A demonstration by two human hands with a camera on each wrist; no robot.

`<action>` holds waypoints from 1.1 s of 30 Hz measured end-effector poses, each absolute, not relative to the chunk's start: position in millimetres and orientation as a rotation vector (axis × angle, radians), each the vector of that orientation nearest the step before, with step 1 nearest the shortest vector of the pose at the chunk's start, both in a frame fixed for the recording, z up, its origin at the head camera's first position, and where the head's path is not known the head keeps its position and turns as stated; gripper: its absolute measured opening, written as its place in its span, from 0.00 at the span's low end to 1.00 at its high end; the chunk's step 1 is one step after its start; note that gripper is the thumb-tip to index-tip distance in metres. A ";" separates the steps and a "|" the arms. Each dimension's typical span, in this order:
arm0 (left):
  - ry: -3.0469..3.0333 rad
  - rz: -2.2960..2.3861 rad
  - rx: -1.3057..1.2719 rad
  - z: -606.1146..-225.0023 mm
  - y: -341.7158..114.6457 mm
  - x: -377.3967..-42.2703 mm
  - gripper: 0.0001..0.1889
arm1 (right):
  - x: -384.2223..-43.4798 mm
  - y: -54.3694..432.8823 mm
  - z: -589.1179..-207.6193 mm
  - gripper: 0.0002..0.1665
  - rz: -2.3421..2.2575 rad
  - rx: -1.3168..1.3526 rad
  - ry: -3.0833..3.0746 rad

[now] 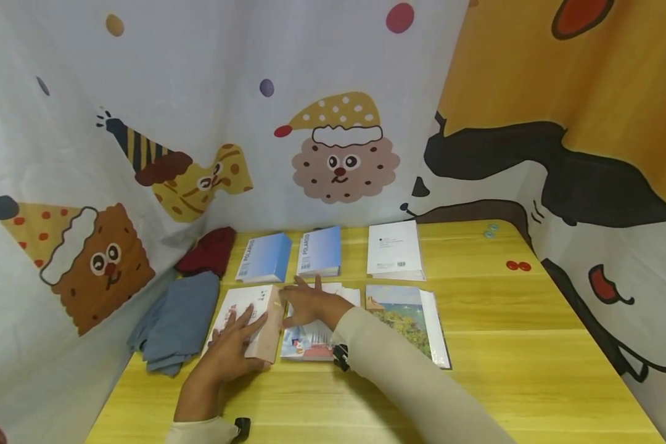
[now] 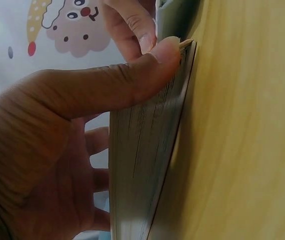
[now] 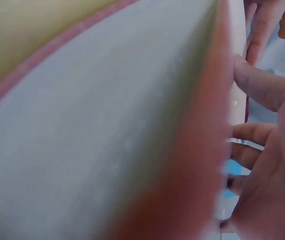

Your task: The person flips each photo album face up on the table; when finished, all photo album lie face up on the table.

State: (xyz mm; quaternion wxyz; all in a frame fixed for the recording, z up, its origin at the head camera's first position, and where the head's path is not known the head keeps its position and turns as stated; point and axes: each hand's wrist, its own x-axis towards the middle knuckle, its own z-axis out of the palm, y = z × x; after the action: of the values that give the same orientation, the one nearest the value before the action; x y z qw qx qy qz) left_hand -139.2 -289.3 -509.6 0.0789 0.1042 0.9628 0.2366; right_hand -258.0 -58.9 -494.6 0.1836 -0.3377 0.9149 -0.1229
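A thick book (image 1: 266,336) with a white cover and beige spine lies at the front left of the table. My left hand (image 1: 233,345) rests on its cover with the fingers spread. In the left wrist view, the straight thumb (image 2: 117,82) runs along the page edge (image 2: 137,150) to the lower corner. My right hand (image 1: 311,302) reaches over the adjoining illustrated book (image 1: 311,345), its spread fingers touching the thick book's spine side. That illustrated book is partly hidden under the right hand and sleeve. A blurred red-edged cover (image 3: 197,165) fills much of the right wrist view.
Behind stand two blue POLAROID albums (image 1: 263,256) (image 1: 319,250) and a white book (image 1: 394,250). A landscape-covered book (image 1: 399,314) lies right of the illustrated one. Folded blue-grey cloth (image 1: 177,324) and dark red cloth (image 1: 211,250) lie left. Red buttons (image 1: 518,266) and pale blue buttons (image 1: 491,231) lie right.
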 end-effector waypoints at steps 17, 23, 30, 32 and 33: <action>2.699 1.318 0.607 -504.5 -302.5 -129.4 0.52 | -259.7 -44.3 -496.8 0.55 -0.876 -1.159 2.543; 2.636 1.485 0.658 -504.1 -309.8 -129.0 0.51 | -254.0 -46.6 -493.1 0.54 -1.290 -1.191 2.417; 2.413 1.749 0.779 -505.9 -317.3 -129.6 0.47 | -236.9 -58.6 -486.0 0.59 -1.607 -1.094 2.206; 2.344 1.831 0.849 -506.9 -319.0 -129.7 0.45 | -232.2 -63.8 -486.2 0.61 -1.562 -1.139 2.251; 2.309 1.872 0.878 -507.6 -319.9 -129.8 0.45 | -229.8 -66.0 -486.5 0.62 -1.524 -1.167 2.287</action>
State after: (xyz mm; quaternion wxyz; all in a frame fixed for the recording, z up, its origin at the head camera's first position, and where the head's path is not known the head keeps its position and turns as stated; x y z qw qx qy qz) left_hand -129.8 -319.9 -507.6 0.0213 0.2832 0.7448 0.6038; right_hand -229.8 -66.0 -486.5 0.0781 -0.3897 0.7636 -0.5088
